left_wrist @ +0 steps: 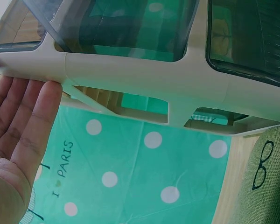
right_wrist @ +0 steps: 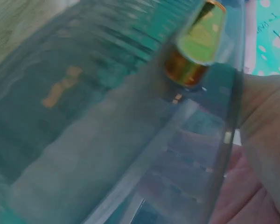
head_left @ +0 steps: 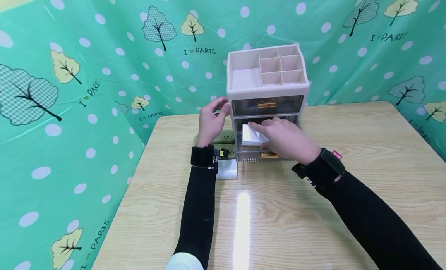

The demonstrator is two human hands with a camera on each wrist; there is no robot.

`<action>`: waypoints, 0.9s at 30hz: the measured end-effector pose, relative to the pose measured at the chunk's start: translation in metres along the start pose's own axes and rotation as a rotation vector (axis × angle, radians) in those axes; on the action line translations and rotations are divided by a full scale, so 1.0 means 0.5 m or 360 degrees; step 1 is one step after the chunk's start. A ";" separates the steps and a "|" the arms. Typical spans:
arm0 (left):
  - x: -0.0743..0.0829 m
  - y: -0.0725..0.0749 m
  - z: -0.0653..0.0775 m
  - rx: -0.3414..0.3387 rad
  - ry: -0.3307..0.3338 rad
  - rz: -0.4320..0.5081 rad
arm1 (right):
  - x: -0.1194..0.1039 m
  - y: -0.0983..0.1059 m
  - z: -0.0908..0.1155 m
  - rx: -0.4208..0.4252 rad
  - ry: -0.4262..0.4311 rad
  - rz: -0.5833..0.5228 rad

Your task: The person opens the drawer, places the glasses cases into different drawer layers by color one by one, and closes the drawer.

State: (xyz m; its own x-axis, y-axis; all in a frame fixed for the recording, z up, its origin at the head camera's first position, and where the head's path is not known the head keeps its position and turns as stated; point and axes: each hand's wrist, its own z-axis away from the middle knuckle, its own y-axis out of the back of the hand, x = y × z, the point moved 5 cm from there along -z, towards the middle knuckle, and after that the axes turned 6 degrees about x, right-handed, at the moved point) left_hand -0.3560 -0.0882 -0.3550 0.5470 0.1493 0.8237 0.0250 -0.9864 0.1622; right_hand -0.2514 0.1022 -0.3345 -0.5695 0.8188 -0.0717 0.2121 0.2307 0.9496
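A white desktop drawer organizer (head_left: 244, 92) stands at the back of the table, its lower clear drawer (head_left: 249, 155) pulled out. Inside that drawer lies a small white box (head_left: 250, 136). My right hand (head_left: 287, 140) reaches in from above and pinches the box between thumb and fingers. Through the drawer's clear front in the right wrist view, the fingers show blurred beside a gold handle (right_wrist: 193, 46). My left hand (head_left: 210, 122) touches the organizer's left side; the left wrist view shows its fingers (left_wrist: 35, 119) straight against the frame.
Two green cases with glasses drawings, one farther back (head_left: 223, 137) and one nearer (head_left: 230, 149), lie left of the organizer. A flat white item (head_left: 228, 170) is in front of them. The upper drawer (head_left: 247, 107) is closed. Polka-dot cloth (head_left: 195, 72) hangs behind the table.
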 end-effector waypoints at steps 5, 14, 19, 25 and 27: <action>-0.002 0.003 -0.003 0.0015 0.0017 0.0018 | 0.006 -0.011 -0.015 -0.0117 -0.0093 -0.0094; -0.001 -0.001 -0.002 0.0000 0.0038 0.0011 | 0.015 -0.021 -0.026 -0.0236 -0.0187 -0.0128; -0.003 0.002 0.001 0.0007 0.0024 0.0015 | 0.014 -0.029 -0.035 -0.0277 -0.0171 -0.0076; -0.002 -0.001 0.002 0.0006 -0.0003 0.0000 | 0.017 -0.033 -0.035 -0.0353 -0.0218 -0.0089; -0.002 -0.002 0.001 0.0006 -0.0005 0.0000 | 0.020 -0.032 -0.036 -0.0375 -0.0229 -0.0092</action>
State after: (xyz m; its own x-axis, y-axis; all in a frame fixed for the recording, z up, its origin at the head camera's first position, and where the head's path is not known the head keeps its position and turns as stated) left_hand -0.3563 -0.0876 -0.3560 0.5498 0.1488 0.8220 0.0279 -0.9867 0.1600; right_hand -0.2746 0.0972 -0.3450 -0.4530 0.8780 -0.1545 -0.0177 0.1644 0.9862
